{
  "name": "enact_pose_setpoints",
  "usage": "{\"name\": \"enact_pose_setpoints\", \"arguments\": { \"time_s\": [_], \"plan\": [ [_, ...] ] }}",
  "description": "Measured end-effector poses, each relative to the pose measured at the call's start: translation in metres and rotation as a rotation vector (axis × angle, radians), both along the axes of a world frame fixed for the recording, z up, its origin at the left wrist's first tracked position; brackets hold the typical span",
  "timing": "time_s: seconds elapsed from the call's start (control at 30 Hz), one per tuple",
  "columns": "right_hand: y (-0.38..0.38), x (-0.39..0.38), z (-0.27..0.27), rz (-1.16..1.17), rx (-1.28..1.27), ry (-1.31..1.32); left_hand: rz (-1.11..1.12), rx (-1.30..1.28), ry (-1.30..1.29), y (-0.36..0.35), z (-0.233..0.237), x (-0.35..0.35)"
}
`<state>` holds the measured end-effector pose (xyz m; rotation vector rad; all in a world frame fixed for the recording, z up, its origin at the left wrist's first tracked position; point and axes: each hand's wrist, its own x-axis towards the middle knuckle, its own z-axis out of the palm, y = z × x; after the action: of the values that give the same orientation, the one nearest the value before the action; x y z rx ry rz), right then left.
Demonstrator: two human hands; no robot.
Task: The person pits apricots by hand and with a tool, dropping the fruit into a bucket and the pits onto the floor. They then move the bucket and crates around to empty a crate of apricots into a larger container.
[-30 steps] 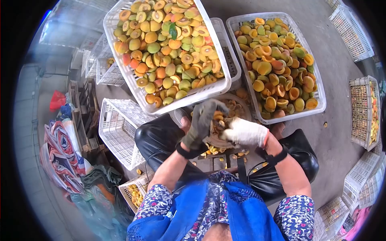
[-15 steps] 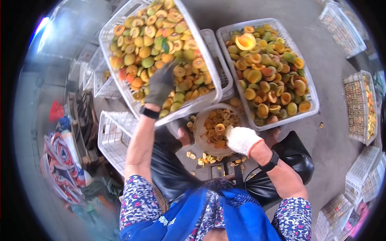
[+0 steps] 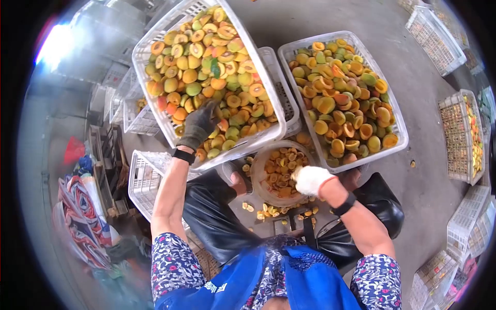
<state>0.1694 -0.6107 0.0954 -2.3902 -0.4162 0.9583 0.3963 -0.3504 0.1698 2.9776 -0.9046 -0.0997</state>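
My left hand (image 3: 199, 125), in a dark grey glove, reaches into the left crate (image 3: 282, 116), its fingers curled down among halved apricot-like fruit (image 3: 194, 62). What they close on, if anything, is hidden. In a white glove, my right hand (image 3: 313, 180) is closed like a fist at the right side of a round tub (image 3: 261, 192). Whatever it holds is too small or hidden to name. Cut fruit pieces (image 3: 281, 173) lie in the tub. To the right stands another crate (image 3: 402, 124), heaped with hollowed fruit halves (image 3: 349, 98).
Beneath the tilted left crate is another white crate (image 3: 281, 72). Scraps of fruit (image 3: 276, 210) lie on the floor before the tub. More crates (image 3: 461, 137) stand along the right; an emptier-looking crate (image 3: 142, 178), wooden pallets (image 3: 109, 170) and striped sacking (image 3: 82, 212) are at left.
A fruit half seen in mid-air over the right crate is gone from there. My left hand has shifted slightly left and lower over the fruit. My right hand remains by the tub.
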Motion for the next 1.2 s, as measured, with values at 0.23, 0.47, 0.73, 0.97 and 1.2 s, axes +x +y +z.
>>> {"name": "enact_pose_setpoints", "arguments": {
  "time_s": [0.23, 0.47, 0.73, 0.97, 1.2],
  "plan": [
    [-0.003, 0.012, 0.041, -0.086, 0.345, -1.091, 0.127, -1.314, 1.046, -0.031, 0.038, -0.083],
    [0.002, 0.007, 0.051, -0.201, 0.383, -1.096, 0.063, -1.379, 1.181, -0.055, 0.029, -0.128],
    [0.01, -0.002, 0.032, -0.303, 0.235, -0.96, 0.056, -1.428, 1.11, -0.085, 0.012, -0.148],
    [0.024, -0.013, 0.03, -0.3, 0.155, -0.929, 0.066, -1.334, 0.403, -0.119, -0.029, -0.174],
    [0.008, -0.002, 0.019, -0.18, 0.182, -0.932, 0.085, -1.242, 0.177, -0.134, -0.024, -0.169]
  ]
}}
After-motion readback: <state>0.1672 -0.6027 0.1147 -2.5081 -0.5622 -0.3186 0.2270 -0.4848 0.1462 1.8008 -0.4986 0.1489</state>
